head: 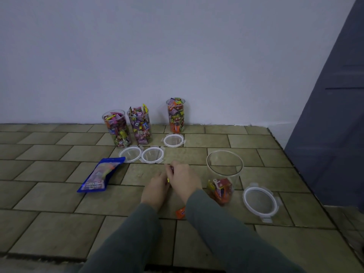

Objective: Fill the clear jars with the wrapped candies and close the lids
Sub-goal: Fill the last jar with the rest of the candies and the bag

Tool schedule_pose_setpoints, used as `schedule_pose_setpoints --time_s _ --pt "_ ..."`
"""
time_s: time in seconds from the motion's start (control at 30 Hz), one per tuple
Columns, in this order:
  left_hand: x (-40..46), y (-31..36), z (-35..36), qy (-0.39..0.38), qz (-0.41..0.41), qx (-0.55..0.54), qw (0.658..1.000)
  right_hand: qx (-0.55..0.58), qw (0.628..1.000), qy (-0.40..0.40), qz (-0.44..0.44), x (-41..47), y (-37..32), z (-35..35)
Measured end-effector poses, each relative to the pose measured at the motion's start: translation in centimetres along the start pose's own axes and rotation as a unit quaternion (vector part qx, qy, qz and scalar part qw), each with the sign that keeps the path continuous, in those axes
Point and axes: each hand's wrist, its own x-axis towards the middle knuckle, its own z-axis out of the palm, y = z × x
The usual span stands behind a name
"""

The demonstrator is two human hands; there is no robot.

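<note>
A tiled floor [49, 196] runs back to a pale wall [137, 56], seen from above by a person reaching forward with both arms in grey-green sleeves.

Far left lies a blue candy bag [99, 175], flat, its long axis running from near-left to far-right, well apart from the hands. Behind it, by the wall, two jars [116, 128] [140, 126] stand upright and side by side, both packed with wrapped candies and without lids. Their two lids [130, 153] [152, 155] lie flat on the floor just in front of them, touching each other. A third full jar [176, 115] stands further right against the wall, its lid [173, 140] flat in front of it.

At centre the left hand [155, 189] and right hand [182, 179] are close together on the floor, fingers curled around small candies; a bit of yellow wrapper shows between them. How many each holds is hidden. An orange candy [181, 212] lies loose on the floor by the right sleeve.

Right of the hands, just beside the right one, stands the open fourth jar [224, 174], upright, with only a shallow layer of candies at its bottom. The right hand is the nearer, so the candies should probably go up and right, over the rim. Furthest right, the fourth lid [260, 200] lies flat beside that jar.
</note>
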Motion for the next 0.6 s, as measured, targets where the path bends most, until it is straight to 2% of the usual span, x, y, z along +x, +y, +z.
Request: schedule_pose_setpoints --time_s 0.17,0.27,0.37,0.5,0.6 --pt "0.4 -0.1 -1.0 0.059 -0.062 -0.177 0.98 0.068 0.995 0.071 -0.014 0.1 -1.2 -3.1" --pt "0.8 2.2 -2.7 0.135 -0.066 -0.29 0.945 0.16 0.978 0.132 -0.021 0.1 -1.2 -6.2" --pt "1.1 5.4 -4.7 0.195 -0.047 -0.39 0.899 0.248 0.954 0.168 0.01 0.3 0.2 -9.2" --pt "1.4 10.2 -5.8 0.192 0.002 -0.525 0.829 0.309 0.919 0.239 0.047 0.6 3.4 -11.8" --pt "1.3 13.4 -5.3 0.167 0.047 -0.542 0.822 0.332 0.905 0.254 0.082 0.5 5.3 -12.1"
